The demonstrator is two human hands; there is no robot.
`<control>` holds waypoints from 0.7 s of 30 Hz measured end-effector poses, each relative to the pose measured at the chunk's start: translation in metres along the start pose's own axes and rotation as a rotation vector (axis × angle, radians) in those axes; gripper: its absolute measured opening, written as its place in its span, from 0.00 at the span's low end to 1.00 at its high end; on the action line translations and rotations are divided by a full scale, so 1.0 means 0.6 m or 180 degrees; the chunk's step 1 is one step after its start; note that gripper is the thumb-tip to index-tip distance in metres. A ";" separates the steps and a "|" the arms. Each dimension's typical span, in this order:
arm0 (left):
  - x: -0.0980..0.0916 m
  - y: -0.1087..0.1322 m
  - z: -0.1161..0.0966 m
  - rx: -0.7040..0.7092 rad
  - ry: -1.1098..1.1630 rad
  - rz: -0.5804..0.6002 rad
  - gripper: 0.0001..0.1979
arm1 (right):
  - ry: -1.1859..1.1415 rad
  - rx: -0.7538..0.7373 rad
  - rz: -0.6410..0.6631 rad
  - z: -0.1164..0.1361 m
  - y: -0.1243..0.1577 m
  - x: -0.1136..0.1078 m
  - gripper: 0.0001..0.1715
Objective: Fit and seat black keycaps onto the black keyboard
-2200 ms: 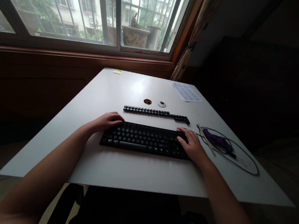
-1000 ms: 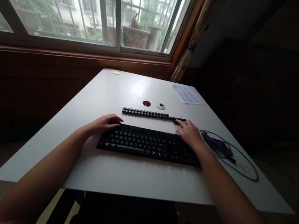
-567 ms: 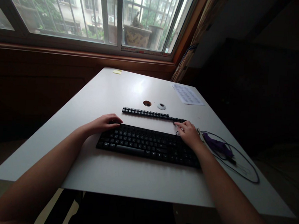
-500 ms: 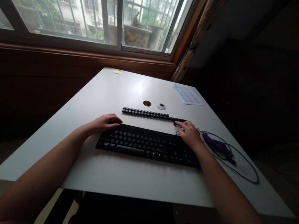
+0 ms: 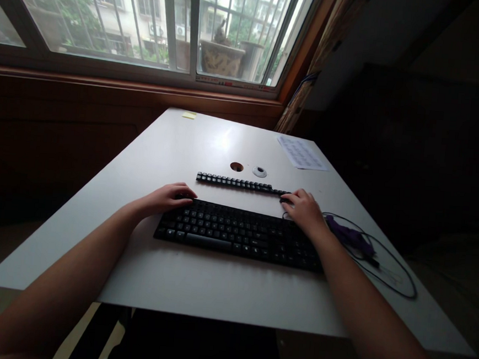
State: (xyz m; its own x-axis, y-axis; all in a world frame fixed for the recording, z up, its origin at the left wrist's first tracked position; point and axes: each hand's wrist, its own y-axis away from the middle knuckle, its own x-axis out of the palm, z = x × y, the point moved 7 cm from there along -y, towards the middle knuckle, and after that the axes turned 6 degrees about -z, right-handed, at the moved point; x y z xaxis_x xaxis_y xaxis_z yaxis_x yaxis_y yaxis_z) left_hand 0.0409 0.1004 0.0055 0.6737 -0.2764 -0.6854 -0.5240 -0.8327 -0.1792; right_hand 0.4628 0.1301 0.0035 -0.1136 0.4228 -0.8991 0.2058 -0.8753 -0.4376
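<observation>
A black keyboard (image 5: 235, 237) lies on the white table (image 5: 198, 287) in front of me. Just beyond it runs a long row of loose black keycaps (image 5: 235, 182). My left hand (image 5: 166, 196) rests on the keyboard's far left corner, its fingers curled over the edge. My right hand (image 5: 304, 211) is at the right end of the keycap row, fingers bent and pinched on the last dark keycap there.
A round hole (image 5: 236, 166) and a small white cap (image 5: 259, 171) sit behind the keycap row. A purple tool (image 5: 349, 236) and a looped black cable (image 5: 397, 280) lie at the right. A printed sheet (image 5: 302, 153) and a yellow note (image 5: 189, 114) lie far back.
My right hand left the keyboard's right side and moved up to the right end of the keycap row, where its fingers closed. My left hand stayed put.
</observation>
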 end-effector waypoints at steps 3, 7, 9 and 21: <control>0.000 0.000 -0.001 0.0007 -0.0002 0.0002 0.20 | -0.0029 -0.0109 -0.0041 0.006 -0.001 -0.002 0.12; 0.000 0.000 -0.002 0.0010 -0.0002 0.0006 0.20 | -0.0360 -0.0254 -0.0133 0.010 0.001 -0.006 0.11; 0.000 -0.001 -0.003 0.0020 0.0000 0.0006 0.19 | -0.0523 -0.0301 -0.0161 0.011 0.003 -0.010 0.11; 0.000 0.002 -0.005 0.0017 0.0008 0.0006 0.19 | -0.1687 0.0185 -0.0453 0.025 0.061 -0.086 0.11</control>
State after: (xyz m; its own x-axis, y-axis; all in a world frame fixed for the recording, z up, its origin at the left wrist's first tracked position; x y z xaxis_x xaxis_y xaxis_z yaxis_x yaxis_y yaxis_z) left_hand 0.0419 0.0981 0.0078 0.6741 -0.2792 -0.6838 -0.5280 -0.8296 -0.1818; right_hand 0.4617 0.0729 0.0343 -0.6133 0.3751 -0.6951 0.1003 -0.8360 -0.5395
